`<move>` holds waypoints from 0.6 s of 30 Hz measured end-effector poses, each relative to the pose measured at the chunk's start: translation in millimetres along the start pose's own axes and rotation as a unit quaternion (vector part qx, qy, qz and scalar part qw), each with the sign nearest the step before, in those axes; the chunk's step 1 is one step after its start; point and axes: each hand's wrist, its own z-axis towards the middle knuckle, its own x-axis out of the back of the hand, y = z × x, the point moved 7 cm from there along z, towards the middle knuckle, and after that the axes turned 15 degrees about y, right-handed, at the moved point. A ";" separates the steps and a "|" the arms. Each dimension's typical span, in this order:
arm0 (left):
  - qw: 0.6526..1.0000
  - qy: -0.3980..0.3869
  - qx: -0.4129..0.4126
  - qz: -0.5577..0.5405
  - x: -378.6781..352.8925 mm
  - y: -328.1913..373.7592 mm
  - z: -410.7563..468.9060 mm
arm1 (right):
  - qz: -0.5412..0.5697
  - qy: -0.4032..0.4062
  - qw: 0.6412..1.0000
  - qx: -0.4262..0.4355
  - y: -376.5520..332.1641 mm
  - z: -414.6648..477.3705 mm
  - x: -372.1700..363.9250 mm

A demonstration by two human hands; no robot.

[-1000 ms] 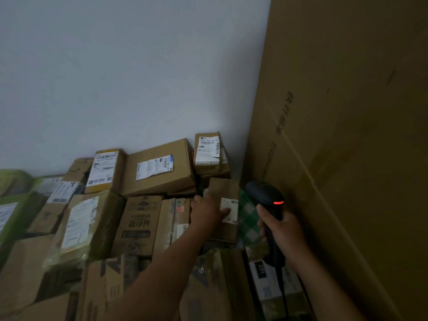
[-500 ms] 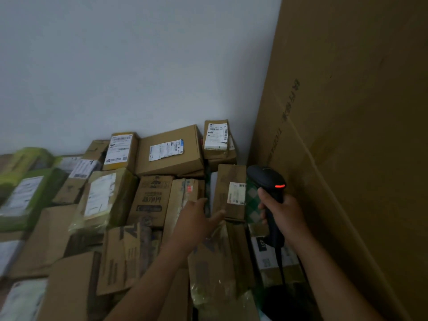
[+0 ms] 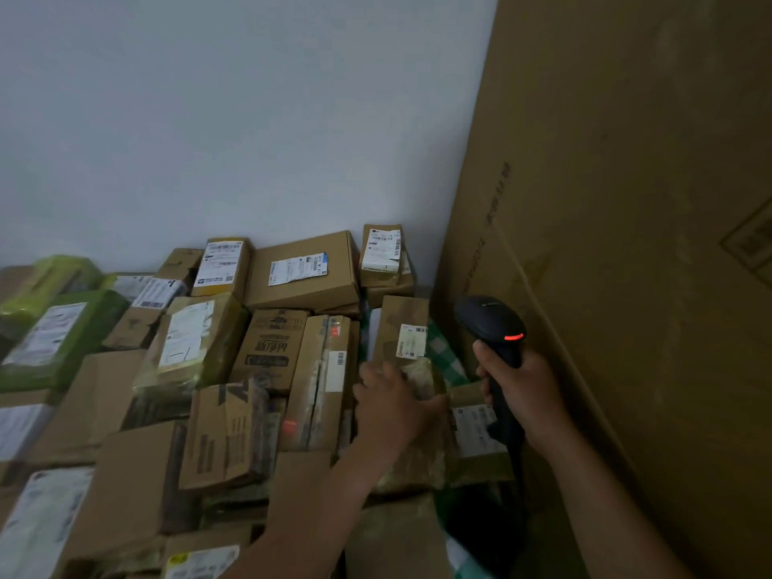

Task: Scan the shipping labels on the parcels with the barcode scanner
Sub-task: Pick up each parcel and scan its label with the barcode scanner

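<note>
- Two hands show on my feed, well apart: the left hand (image 3: 392, 407) low in the middle, the right hand (image 3: 522, 394) further right.
- I see the right hand closed round the handle of the black scanner (image 3: 488, 323), which it holds upright. The scanner's head points left toward the pile, and a red light glows on its back.
- The left hand lies on a wrapped parcel (image 3: 417, 453) covered in crinkled clear film, with the thumb stretched out to the right. The hand is blurred, so I cannot tell whether the fingers grip the parcel or only rest on it.
- Just behind that hand a small box (image 3: 401, 315) stands upright, with a white label (image 3: 411, 341) on the face toward me. The scanner's head is near it on the right, about level with the label and not touching.
- Between the small box and the scanner I can make out a green-and-white checked cloth (image 3: 445, 357).
- More parcels fill the lower left up to the pale wall (image 3: 209, 119). Among them are a flat box (image 3: 300, 290) at the back with its label facing up, and green bags (image 3: 71, 323) on the far left.
- A tall cardboard sheet (image 3: 626, 244) stands along the right side, just beside the right hand.
</note>
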 end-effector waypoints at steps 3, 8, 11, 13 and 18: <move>1.000 -0.009 -0.024 0.009 -13.8 20.4 0.9 | 0.009 0.009 1.000 0.007 -2.0 -2.4 6.9; 0.997 -0.008 -0.057 0.046 -22.3 27.1 8.8 | 0.009 0.010 1.000 0.006 -3.5 -0.8 11.0; 0.997 -0.017 -0.065 0.047 -21.6 23.4 16.7 | 0.001 0.005 1.000 0.009 -4.8 2.3 4.7; 0.996 -0.031 -0.074 0.048 -20.5 19.5 21.6 | -0.010 0.000 1.000 0.011 -6.7 5.1 -3.2; 0.995 0.014 -0.094 0.039 -5.2 8.8 47.6 | -0.011 -0.027 1.000 0.010 -13.2 18.8 -32.9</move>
